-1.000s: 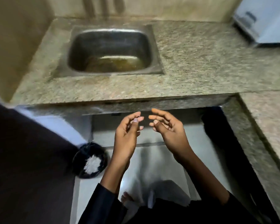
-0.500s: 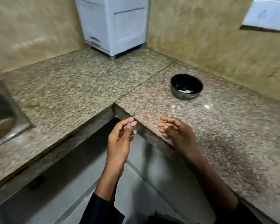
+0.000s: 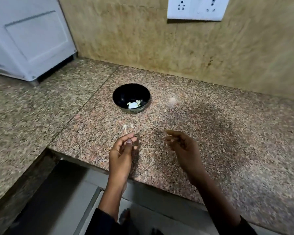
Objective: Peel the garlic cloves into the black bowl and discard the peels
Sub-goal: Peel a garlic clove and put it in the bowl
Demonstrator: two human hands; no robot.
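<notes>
The black bowl stands on the granite counter near the back wall, with white peeled garlic cloves at its bottom. Two small pale garlic pieces lie on the counter in front of the bowl. My left hand hovers just behind them, fingers loosely curled, thumb near the fingertips, nothing plainly held. My right hand is to the right over the counter, blurred, fingers loosely bent and holding nothing.
A white appliance stands on the counter at the back left. A white socket plate is on the wall above. Pale specks lie right of the bowl. The counter's front edge drops to the floor below my wrists.
The view swung right from the sink and the floor bin to the counter with the bowl. Both hands moved forward over the counter, the left one close to the garlic pieces.
</notes>
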